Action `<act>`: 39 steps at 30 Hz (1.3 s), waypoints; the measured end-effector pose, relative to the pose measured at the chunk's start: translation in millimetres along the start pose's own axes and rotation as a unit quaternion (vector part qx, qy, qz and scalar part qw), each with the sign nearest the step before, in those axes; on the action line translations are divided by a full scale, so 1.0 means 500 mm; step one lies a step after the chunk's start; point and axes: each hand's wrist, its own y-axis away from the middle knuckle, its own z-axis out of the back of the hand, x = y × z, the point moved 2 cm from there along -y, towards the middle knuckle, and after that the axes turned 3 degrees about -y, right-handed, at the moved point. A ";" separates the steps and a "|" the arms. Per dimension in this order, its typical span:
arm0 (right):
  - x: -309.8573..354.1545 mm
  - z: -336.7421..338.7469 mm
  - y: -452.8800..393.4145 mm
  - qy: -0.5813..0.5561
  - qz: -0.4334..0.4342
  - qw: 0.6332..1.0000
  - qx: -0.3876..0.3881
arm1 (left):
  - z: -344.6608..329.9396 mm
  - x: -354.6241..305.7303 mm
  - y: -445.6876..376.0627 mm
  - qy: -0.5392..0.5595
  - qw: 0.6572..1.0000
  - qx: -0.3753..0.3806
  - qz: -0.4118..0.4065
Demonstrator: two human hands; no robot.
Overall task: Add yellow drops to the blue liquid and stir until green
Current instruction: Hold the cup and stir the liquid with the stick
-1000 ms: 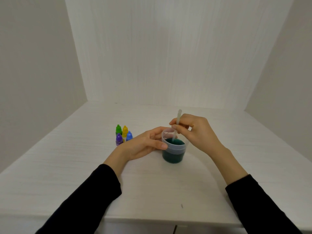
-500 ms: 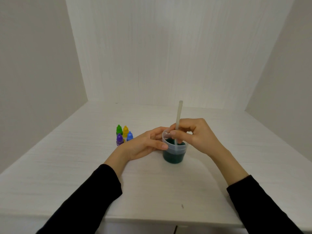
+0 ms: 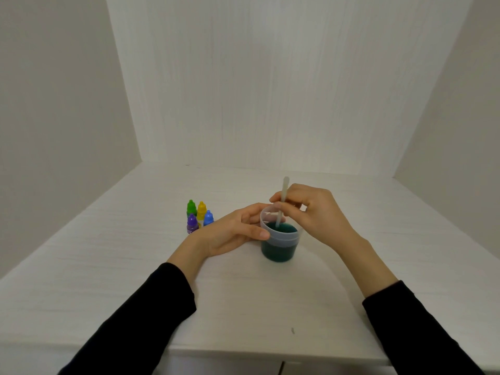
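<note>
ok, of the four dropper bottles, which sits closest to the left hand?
The purple-capped bottle, front-left of the cluster, just beside the left hand. The blue one is nearly as close; green and yellow stand behind.

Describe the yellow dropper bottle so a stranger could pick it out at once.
On the white table, left of the clear plastic cup of dark green liquid, stand four small dropper bottles in a cluster. The yellow-capped bottle is in the back row, right of the green-capped one, behind the purple and blue.
</note>
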 end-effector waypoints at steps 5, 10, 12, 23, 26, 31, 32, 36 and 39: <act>-0.005 0.012 0.003 0.018 -0.008 1.000 -0.017 | -0.001 -0.001 0.000 -0.003 1.000 0.004 0.000; 0.003 0.008 0.009 -0.082 -0.020 0.996 -0.001 | 0.001 0.002 0.000 -0.012 1.000 0.004 -0.006; 0.009 0.001 0.010 -0.115 -0.023 0.993 0.018 | 0.000 0.000 0.001 -0.019 1.000 0.004 -0.006; 0.007 -0.013 0.001 -0.060 -0.036 0.998 0.001 | -0.002 -0.001 0.002 -0.029 0.999 0.010 -0.009; 0.004 -0.008 -0.001 -0.016 -0.028 0.999 -0.011 | -0.002 0.002 0.000 -0.047 0.999 0.002 0.001; 0.000 0.007 0.000 -0.082 -0.028 0.992 -0.095 | -0.010 0.000 0.002 -0.119 0.992 -0.033 -0.010; -0.001 0.010 0.001 -0.095 -0.027 0.989 -0.106 | -0.011 -0.001 0.003 -0.129 0.990 -0.045 -0.017; -0.004 0.014 0.002 -0.141 -0.015 0.982 -0.128 | -0.007 -0.008 0.009 -0.159 0.981 -0.099 -0.055; -0.011 0.013 0.001 -0.164 -0.020 0.977 -0.136 | -0.003 -0.012 0.011 -0.192 0.970 -0.128 -0.072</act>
